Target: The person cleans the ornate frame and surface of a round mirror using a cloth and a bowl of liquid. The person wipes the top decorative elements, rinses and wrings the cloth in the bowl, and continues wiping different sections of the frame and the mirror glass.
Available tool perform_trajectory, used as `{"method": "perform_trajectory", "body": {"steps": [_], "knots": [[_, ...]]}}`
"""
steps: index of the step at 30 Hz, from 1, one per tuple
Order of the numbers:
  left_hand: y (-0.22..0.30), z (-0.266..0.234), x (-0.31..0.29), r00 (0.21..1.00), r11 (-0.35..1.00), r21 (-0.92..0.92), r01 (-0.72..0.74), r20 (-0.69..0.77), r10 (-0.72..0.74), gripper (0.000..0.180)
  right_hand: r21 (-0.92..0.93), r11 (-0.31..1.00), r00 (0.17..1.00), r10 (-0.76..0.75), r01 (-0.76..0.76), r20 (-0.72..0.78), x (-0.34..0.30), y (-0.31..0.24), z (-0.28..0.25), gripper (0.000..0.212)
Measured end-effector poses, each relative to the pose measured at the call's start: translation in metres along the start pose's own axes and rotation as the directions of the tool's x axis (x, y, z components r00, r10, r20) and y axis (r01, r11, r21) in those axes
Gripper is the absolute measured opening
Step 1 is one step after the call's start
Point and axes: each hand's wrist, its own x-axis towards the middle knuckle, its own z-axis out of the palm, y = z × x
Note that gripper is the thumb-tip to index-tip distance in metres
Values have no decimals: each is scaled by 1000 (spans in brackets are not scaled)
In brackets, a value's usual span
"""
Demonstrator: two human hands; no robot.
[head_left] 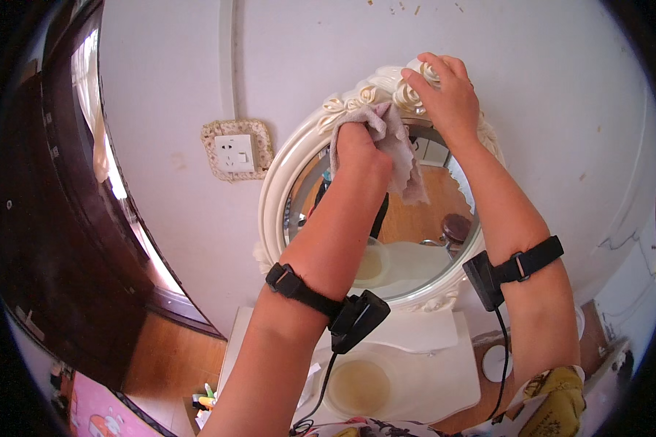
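A round mirror in a cream frame with carved roses stands upright against the wall. My left hand is closed on a greyish cloth, pressed to the upper part of the frame. The cloth hangs down over the glass and hides most of those fingers. At the top of the frame, my right hand grips a carved rose, thumb on the near side and fingers curled over the top. Each forearm wears a black strap with a small black device.
Below the mirror is a cream dressing table bearing a clear basin of cloudy water. A socket plate is on the wall at left. Pens stand at lower left, near a dark door. Black cables hang from the arm devices.
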Motion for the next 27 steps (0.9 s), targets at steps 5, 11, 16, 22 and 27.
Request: {"method": "perform_trajectory", "body": {"steps": [5, 11, 16, 22, 27], "knots": [[-4, 5, 3, 1000, 1000, 5, -4, -7, 4, 20, 11, 1000, 1000, -6, 6, -9, 2, 0, -2, 42], [-6, -2, 6, 1000, 1000, 8, -14, -16, 15, 17, 5, 1000, 999, -22, 22, -33, 0, 2, 2, 42], [-5, -17, 9, 992, 997, 71, 3, 123, -12, 15, 0, 1000, 998, -26, 26, -57, -1, 0, 1, 41], [-10, -13, 5, 994, 1000, 27, -9, 109, 6, 14, 16, 999, 998, -34, 35, -58, -1, 2, -1, 40], [-17, -6, 24, 997, 997, 45, -66, -24, 67, 15, 33, 999, 998, -39, 41, -52, -1, 1, 3, 40]]}}
